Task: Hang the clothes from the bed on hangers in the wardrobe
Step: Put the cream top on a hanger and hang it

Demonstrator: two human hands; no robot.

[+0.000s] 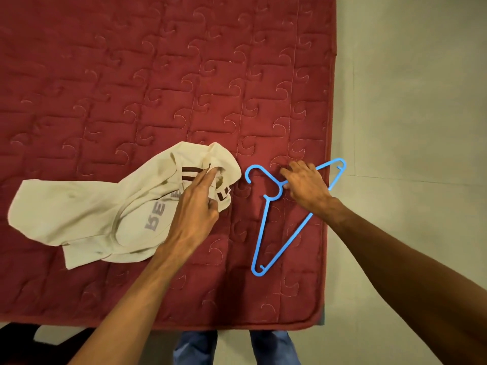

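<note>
Presently: crumpled cream cotton T-shirt (87,219), likely soft, limp; left hand (200,206) pinches collar. Blue plastic hanger (261,225), seemingly stiff, light; right hand (307,187) grips neck.

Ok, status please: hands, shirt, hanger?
Left hand holds shirt at collar. Right hand grips hanger neck. Both lie on bed. Nothing in the way.

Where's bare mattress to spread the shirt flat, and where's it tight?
Free: the whole far stretch of the mattress beyond the shirt and hanger, and the near strip between shirt and front edge. Tight: the gap between shirt collar and hanger hook, where the left hand pinches the shirt and the right hand grips the hanger.
</note>
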